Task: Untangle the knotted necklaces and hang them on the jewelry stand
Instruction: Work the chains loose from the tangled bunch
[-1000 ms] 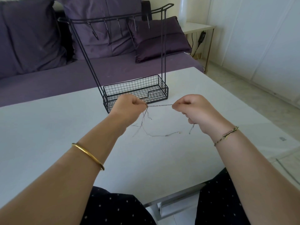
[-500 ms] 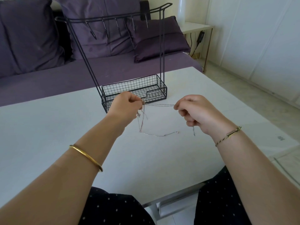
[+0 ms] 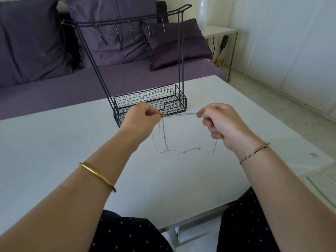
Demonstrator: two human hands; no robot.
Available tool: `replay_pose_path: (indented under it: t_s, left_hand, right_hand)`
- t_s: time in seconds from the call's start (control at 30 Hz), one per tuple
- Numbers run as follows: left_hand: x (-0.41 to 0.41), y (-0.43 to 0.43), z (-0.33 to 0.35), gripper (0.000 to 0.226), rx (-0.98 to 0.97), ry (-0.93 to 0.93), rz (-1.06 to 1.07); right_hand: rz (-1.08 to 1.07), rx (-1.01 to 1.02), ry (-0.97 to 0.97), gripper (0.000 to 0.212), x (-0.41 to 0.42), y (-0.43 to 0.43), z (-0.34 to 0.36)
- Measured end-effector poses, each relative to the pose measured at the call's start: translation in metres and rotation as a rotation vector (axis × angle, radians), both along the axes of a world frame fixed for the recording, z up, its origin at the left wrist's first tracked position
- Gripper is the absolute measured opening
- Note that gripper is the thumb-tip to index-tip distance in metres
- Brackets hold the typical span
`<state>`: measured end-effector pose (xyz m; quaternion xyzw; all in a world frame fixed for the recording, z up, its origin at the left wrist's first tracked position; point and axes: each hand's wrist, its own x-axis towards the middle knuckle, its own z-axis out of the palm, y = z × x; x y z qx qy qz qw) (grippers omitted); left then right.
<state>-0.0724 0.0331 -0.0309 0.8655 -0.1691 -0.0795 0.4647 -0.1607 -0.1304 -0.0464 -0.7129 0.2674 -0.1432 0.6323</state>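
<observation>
Necklaces (image 3: 179, 115) taut between both hands' fingers (image 3: 204, 113)

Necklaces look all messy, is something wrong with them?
They are tangled, not broken as far as shows. A bunched stretch of the necklaces runs taut between the left hand and right hand, and loose strands dangle from the left fingers onto the table. The jewelry stand has bare hooks.
</observation>
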Motion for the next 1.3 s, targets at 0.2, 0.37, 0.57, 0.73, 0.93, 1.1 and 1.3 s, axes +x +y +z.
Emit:
replay_pose_path:
  t_s: [0.2,0.37,0.57,0.73,0.93,1.1,1.3]
  left_hand:
    - [0.003,0.003,0.003,0.017,-0.077,-0.052,0.013]
    - [0.001,0.005,0.005,0.024,-0.120,-0.061,-0.023]
    - [-0.004,0.006,0.008,0.023,-0.132,0.010,-0.150]
    - [-0.007,0.001,0.008,0.016,-0.104,0.039,-0.211]
    - [-0.011,-0.001,0.011,0.013,-0.095,0.045,-0.222]
    - [-0.015,0.001,0.013,0.014,-0.089,0.053,-0.264]
    - [-0.011,0.002,0.010,0.009,-0.048,0.061,-0.221]
  right_hand:
    - [0.265,-0.102,0.198,0.023,-0.005,0.005,0.000]
    - [0.560,-0.115,0.266,0.028,-0.005,0.018,-0.003]
    - [0.562,-0.327,0.237,0.026,-0.003,0.022,-0.008]
    - [0.249,-0.179,-0.198,0.005,0.005,0.028,-0.007]
    - [0.200,-0.279,-0.358,0.013,0.008,0.036,-0.009]
    - [0.155,-0.472,-0.416,0.007,0.007,0.038,-0.008]
    - [0.111,-0.487,-0.364,0.012,0.009,0.030,-0.008]
